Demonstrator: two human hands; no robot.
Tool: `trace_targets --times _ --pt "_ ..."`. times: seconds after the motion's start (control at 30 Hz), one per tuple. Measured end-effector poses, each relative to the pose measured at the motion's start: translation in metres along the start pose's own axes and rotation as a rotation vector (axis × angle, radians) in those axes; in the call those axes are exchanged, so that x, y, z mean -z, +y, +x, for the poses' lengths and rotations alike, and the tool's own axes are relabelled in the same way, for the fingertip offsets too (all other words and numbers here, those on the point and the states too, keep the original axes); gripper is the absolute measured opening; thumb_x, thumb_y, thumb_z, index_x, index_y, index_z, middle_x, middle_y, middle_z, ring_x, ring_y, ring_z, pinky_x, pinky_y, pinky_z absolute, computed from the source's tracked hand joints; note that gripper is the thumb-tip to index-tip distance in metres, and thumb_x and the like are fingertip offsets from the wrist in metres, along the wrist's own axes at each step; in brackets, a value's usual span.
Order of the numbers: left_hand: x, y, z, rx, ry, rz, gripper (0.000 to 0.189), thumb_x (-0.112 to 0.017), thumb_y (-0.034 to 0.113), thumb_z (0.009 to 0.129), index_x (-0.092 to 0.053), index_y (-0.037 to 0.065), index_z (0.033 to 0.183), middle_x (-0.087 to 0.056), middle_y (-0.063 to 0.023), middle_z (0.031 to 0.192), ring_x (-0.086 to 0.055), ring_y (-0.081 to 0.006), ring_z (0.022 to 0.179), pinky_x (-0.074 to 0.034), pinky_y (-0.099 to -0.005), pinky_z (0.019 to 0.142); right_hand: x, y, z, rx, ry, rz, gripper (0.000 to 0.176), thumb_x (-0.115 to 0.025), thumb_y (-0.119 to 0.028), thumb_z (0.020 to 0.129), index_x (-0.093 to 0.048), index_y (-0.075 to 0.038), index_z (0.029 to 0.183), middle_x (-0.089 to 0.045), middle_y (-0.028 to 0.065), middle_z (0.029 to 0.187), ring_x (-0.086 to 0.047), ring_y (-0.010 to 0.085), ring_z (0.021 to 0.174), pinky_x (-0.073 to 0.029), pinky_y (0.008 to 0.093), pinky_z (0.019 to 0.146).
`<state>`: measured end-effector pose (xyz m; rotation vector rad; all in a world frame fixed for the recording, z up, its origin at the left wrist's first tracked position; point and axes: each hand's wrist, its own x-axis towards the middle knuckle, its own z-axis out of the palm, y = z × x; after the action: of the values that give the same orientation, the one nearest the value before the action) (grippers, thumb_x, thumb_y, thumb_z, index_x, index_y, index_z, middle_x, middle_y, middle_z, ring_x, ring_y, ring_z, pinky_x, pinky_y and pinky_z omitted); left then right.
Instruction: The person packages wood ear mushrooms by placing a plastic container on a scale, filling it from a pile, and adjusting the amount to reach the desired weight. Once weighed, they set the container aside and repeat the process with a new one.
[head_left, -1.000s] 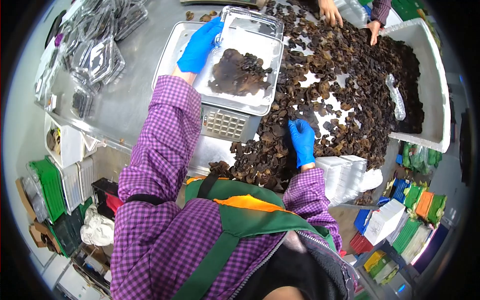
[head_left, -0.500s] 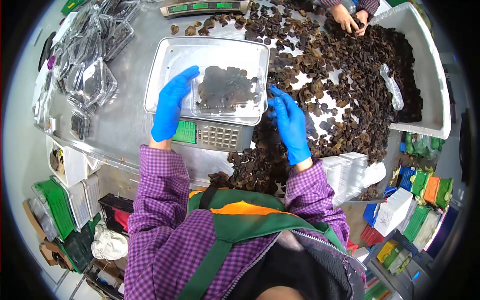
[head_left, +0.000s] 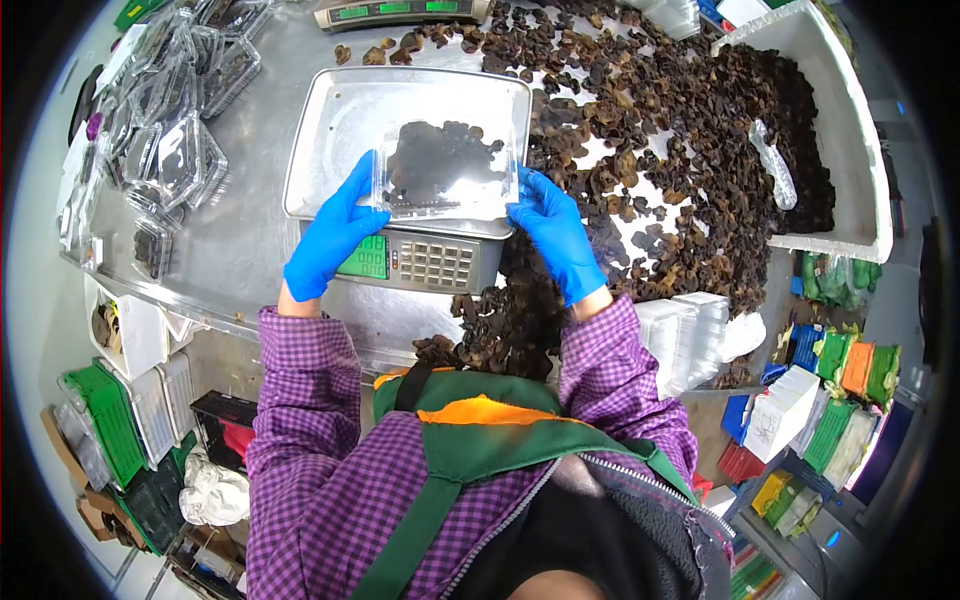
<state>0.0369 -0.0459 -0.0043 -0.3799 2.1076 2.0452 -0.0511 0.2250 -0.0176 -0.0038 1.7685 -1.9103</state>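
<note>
A clear plastic box (head_left: 470, 205) holds a heap of dark wood ear mushrooms (head_left: 437, 160). My left hand (head_left: 335, 235), in a blue glove, grips the box's left side near the front corner. At the right side, my gloved right hand (head_left: 553, 228) has its fingers closed on the edge. The box is over the metal pan (head_left: 335, 105) of a digital scale (head_left: 435, 262), overlapping the pan's front rim in this view. The scale's green display is partly covered by my left hand.
Loose wood ear (head_left: 640, 130) spreads across the table on the right, up to a white foam bin (head_left: 868, 175) with a clear plastic piece (head_left: 772, 165) before it. Filled boxes (head_left: 180, 160) pile up at left. Stacked clear trays (head_left: 685, 345) stand near the right front. A second scale (head_left: 400, 12) is behind.
My hands have come in from beside the scale pan and closed on the two sides of the box. The other person's hands at the upper right are no longer in view.
</note>
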Motion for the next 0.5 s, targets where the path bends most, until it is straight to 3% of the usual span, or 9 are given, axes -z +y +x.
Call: trace_targets --times 0.13,0.2,0.23,0.37,0.43,0.5 --pt "-0.015 -0.001 0.006 -0.035 0.115 0.013 0.073 -0.054 -0.002 0.082 -0.026 0.008 0.149 -0.047 -0.0092 0.139 -0.059 -0.0082 0.086 -0.049 -0.0216 0.074 -0.016 0.019 0.007 0.142 0.115 -0.200 0.048 -0.056 0.001 0.081 -0.051 0.002 0.128 -0.062 0.0041 0.094 -0.056 0.0102 0.079 -0.049 0.0249 0.075" --pt "-0.016 0.003 0.009 0.078 0.171 -0.179 0.071 -0.051 -0.004 0.082 -0.029 0.009 0.148 -0.047 -0.0075 0.139 -0.060 -0.0103 0.085 -0.050 -0.0216 0.071 -0.016 0.031 0.018 0.220 0.201 -0.364 0.047 -0.057 -0.001 0.080 -0.052 0.002 0.127 -0.058 0.0021 0.088 -0.051 0.0092 0.073 -0.046 0.0241 0.071" --pt "-0.015 0.000 0.011 0.069 0.182 -0.263 0.067 -0.050 -0.003 0.083 -0.034 0.009 0.146 -0.049 -0.0059 0.136 -0.061 -0.0118 0.086 -0.051 -0.0226 0.073 -0.019 0.018 0.014 0.145 0.182 -0.420 0.053 -0.056 0.002 0.080 -0.048 0.003 0.132 -0.062 0.0081 0.112 -0.058 0.0122 0.093 -0.048 0.0255 0.084" --pt "-0.013 -0.007 0.015 0.039 0.200 -0.370 0.061 -0.049 0.000 0.085 -0.036 0.009 0.145 -0.051 -0.0051 0.133 -0.061 -0.0116 0.086 -0.052 -0.0228 0.074 -0.015 0.022 0.014 0.130 0.165 -0.386 0.051 -0.057 0.002 0.081 -0.049 0.003 0.131 -0.063 0.0080 0.109 -0.057 0.0122 0.091 -0.048 0.0257 0.084" --pt "-0.008 -0.007 0.016 0.123 0.163 -0.384 0.057 -0.047 0.002 0.088 -0.038 0.008 0.144 -0.054 -0.0051 0.127 -0.061 -0.0118 0.086 -0.053 -0.0235 0.076 -0.015 0.026 0.016 0.226 0.206 -0.359 0.048 -0.058 -0.002 0.079 -0.054 0.002 0.126 -0.053 -0.0008 0.078 -0.047 0.0080 0.067 -0.044 0.0232 0.064" --pt "-0.012 -0.004 0.017 0.115 0.167 -0.301 0.055 -0.046 0.003 0.089 -0.038 0.008 0.143 -0.055 -0.0051 0.125 -0.062 -0.0123 0.087 -0.053 -0.0236 0.077 -0.013 0.023 0.017 0.211 0.189 -0.350 0.048 -0.059 -0.003 0.079 -0.053 0.002 0.127 -0.055 -0.0005 0.079 -0.048 0.0078 0.067 -0.045 0.0231 0.065"
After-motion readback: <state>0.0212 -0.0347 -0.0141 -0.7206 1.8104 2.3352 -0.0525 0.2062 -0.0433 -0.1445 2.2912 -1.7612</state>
